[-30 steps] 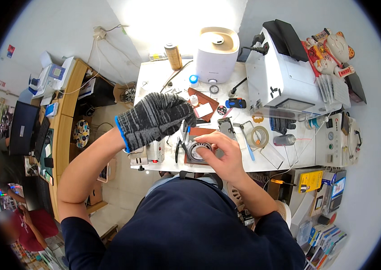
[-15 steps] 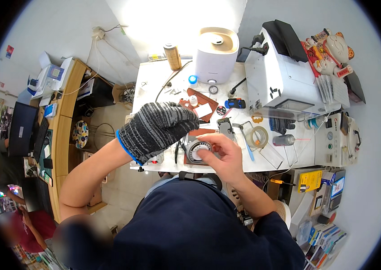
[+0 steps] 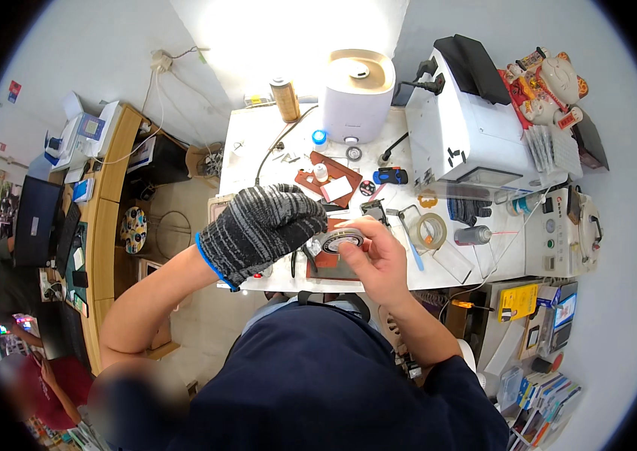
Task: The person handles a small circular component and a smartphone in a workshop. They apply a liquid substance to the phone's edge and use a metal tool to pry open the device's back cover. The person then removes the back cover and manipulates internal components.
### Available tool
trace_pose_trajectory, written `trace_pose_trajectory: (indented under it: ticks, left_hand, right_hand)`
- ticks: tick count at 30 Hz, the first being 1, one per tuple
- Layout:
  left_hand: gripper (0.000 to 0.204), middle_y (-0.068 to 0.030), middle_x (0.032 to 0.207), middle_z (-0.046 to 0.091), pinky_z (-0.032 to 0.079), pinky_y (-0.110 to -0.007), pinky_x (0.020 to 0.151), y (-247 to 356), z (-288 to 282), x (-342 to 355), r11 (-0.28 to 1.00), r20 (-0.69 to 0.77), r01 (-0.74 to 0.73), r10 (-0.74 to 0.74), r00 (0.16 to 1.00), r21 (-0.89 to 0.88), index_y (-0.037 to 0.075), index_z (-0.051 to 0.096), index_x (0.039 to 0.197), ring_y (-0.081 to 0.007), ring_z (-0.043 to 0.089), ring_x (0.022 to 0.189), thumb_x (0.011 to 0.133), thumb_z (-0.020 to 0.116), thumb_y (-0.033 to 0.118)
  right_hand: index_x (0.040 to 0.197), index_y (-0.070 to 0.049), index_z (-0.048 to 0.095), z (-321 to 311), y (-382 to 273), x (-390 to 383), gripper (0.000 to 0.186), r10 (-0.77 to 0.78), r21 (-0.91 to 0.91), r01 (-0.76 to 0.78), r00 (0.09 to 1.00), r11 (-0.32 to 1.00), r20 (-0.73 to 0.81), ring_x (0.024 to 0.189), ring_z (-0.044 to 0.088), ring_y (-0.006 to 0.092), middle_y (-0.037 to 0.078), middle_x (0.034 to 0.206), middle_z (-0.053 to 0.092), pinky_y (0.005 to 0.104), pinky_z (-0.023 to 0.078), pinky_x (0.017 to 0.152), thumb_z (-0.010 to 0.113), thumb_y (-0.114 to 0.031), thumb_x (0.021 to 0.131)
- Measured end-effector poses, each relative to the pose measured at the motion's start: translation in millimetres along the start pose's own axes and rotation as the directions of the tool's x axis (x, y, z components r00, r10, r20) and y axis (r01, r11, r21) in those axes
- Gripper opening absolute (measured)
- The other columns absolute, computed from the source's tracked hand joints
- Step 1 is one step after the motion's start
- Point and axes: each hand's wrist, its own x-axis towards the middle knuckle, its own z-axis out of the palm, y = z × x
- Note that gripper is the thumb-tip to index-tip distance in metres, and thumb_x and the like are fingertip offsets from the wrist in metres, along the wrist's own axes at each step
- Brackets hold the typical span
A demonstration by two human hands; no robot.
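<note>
My right hand [image 3: 376,258] is bare and grips a small round spool [image 3: 342,239], dark and silvery, with the thumb on its face and the fingers behind its rim. The spool is tilted, so its edge shows. My left hand [image 3: 267,225] wears a dark grey knitted glove with a blue cuff. Its fingers are curled closed just beside the spool's upper left; anything between them is hidden or too fine to make out. Beneath the hands lies a reddish-brown mat [image 3: 331,270]. A small black phone-like part [image 3: 373,210] sits just beyond the right hand.
A roll of clear tape [image 3: 429,231], a grey spray can [image 3: 473,235] and a dark glove [image 3: 469,210] lie to the right. A white humidifier-like appliance [image 3: 355,101] and a white boxy machine [image 3: 469,124] stand at the back. Two people [image 3: 51,379] are at far left.
My right hand has tipped the spool from nearly face-on to a steeper slant and raised it slightly to the right. My gloved left hand stays closed and has shifted a little.
</note>
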Motion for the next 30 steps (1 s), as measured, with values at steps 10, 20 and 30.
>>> trace_pose_trajectory:
  ticks: [10,20,30]
  left_hand:
    - [0.017,-0.0102,0.091,0.072,0.056,-0.031,0.075,-0.6,0.7,-9.0,0.981,-0.075,0.139,-0.149,0.986,-0.132,0.004,0.075,0.105,-0.0186,0.069,0.079,0.091,0.071,0.013]
    - [0.025,0.0041,0.095,0.069,0.049,-0.018,0.06,1.3,-2.2,-15.7,0.052,0.483,0.676,-0.66,0.576,-0.735,0.005,0.071,0.119,-0.0028,0.058,0.071,0.097,0.063,0.014]
    - [0.014,0.0002,0.086,0.068,0.05,-0.029,0.066,-20.3,5.5,-20.6,0.754,0.175,0.537,-0.512,0.841,-0.379,0.009,0.076,0.094,-0.0127,0.06,0.079,0.089,0.076,0.021]
  right_hand:
    - [0.119,-0.005,0.062,4.8,0.3,3.6,0.022,-0.246,-0.286,0.224,0.968,0.932,-0.042,0.09,0.063,0.011,0.011,0.107,0.062,0.0206,0.05,0.065,0.064,-0.005,0.096]
    - [0.129,-0.002,0.049,7.2,-8.0,3.9,0.035,0.216,0.223,-0.192,0.973,0.956,-0.086,0.085,0.066,0.0097,0.01,0.116,0.063,0.0206,0.052,0.064,0.062,0.0,0.096]
    - [0.122,-0.004,0.065,-1.9,-8.4,13.2,0.027,0.202,-0.164,-0.201,0.979,0.966,-0.008,0.087,0.061,0.006,0.004,0.108,0.061,0.0202,0.054,0.066,0.058,0.001,0.096]
